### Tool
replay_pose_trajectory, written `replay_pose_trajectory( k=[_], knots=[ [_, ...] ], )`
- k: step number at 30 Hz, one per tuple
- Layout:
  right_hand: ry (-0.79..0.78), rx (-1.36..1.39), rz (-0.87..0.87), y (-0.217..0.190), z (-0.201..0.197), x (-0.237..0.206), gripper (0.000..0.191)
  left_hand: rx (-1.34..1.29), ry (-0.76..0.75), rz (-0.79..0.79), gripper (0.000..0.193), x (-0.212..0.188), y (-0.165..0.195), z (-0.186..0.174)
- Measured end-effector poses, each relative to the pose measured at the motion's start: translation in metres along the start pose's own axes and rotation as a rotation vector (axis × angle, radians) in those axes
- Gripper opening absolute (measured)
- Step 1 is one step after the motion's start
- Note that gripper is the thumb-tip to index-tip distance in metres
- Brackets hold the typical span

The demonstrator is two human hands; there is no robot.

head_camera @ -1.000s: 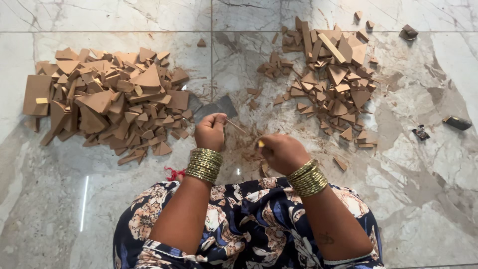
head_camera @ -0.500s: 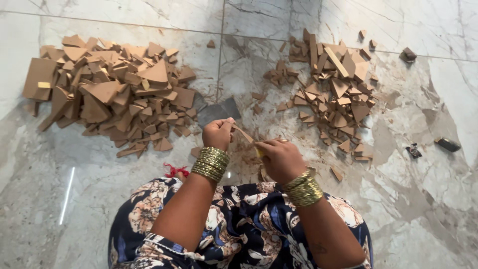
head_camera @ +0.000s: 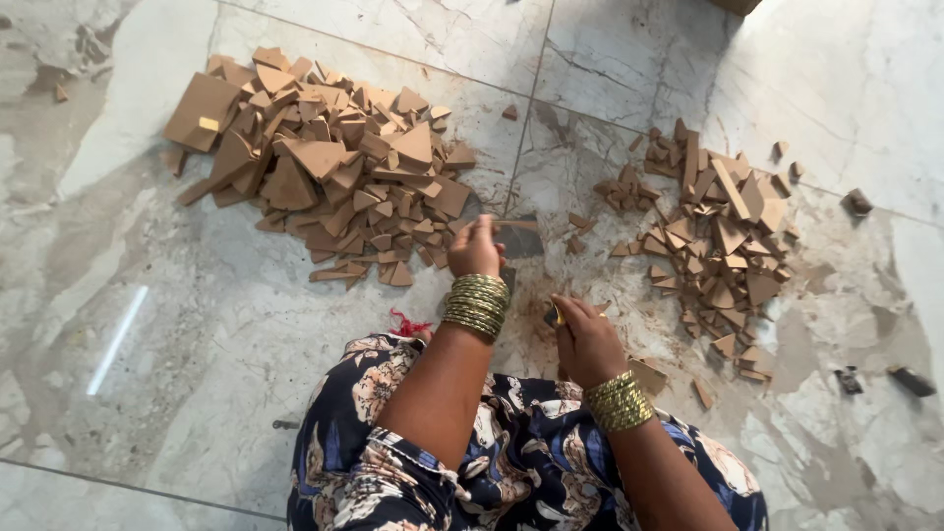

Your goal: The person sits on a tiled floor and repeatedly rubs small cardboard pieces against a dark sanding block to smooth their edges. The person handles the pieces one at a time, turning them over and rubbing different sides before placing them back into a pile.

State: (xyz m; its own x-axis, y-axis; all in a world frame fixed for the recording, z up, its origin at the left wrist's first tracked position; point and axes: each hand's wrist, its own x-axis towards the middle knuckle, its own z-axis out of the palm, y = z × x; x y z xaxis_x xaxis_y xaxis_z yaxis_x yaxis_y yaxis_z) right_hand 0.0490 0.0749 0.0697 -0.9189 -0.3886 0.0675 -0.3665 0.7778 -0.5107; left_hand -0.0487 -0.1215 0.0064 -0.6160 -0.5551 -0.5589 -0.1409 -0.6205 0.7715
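Note:
My left hand (head_camera: 475, 248) is closed on one end of a thin brown wooden strip (head_camera: 517, 225), held just above a dark grey flat piece (head_camera: 521, 246) on the floor. My right hand (head_camera: 588, 339) sits lower and to the right, fingers curled around a small yellow-tipped object (head_camera: 558, 316) that is mostly hidden. Both wrists carry stacks of gold bangles. The hands are apart, over a floor patch dusted with brown powder.
A large heap of brown wooden offcuts (head_camera: 324, 172) lies to the left on the marble floor (head_camera: 147, 324). A smaller heap (head_camera: 723, 241) lies to the right. Small dark bits (head_camera: 913, 381) are scattered far right. A dark floral garment (head_camera: 531, 462) covers my lap.
My hands have drawn apart: the left one moved up and away with the strip, the right one dropped toward my lap. The view shifted, so both heaps sit further right.

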Motion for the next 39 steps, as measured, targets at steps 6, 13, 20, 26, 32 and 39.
replay_pose_trajectory(
  k=[6, 13, 20, 26, 32, 39],
  knots=[
    [0.039, -0.064, 0.420, 0.086, 0.004, 0.004, 0.043, -0.529, 0.055, -0.089, 0.028, 0.008, 0.047, -0.029],
    [-0.063, 0.125, 0.633, 0.119, 0.010, 0.021, 0.049, -0.249, -0.241, -0.199, 0.029, -0.012, 0.003, 0.001],
    [0.046, -0.543, 0.317, 0.094, 0.044, 0.041, 0.022, 0.058, -0.520, 0.010, 0.025, -0.007, -0.074, 0.025],
    [0.068, -0.538, 0.402, 0.117, 0.050, 0.050, 0.019, 0.410, -0.617, 0.187, 0.027, -0.013, -0.100, 0.028],
    [0.077, -0.477, 0.350, 0.135, 0.050, 0.047, 0.018, 0.925, -0.611, 0.252, 0.036, -0.017, -0.096, 0.019],
    [0.156, -0.115, -0.174, 0.128, 0.026, 0.046, 0.005, 1.449, -0.664, 0.504, 0.048, -0.037, -0.079, 0.017]
  ],
)
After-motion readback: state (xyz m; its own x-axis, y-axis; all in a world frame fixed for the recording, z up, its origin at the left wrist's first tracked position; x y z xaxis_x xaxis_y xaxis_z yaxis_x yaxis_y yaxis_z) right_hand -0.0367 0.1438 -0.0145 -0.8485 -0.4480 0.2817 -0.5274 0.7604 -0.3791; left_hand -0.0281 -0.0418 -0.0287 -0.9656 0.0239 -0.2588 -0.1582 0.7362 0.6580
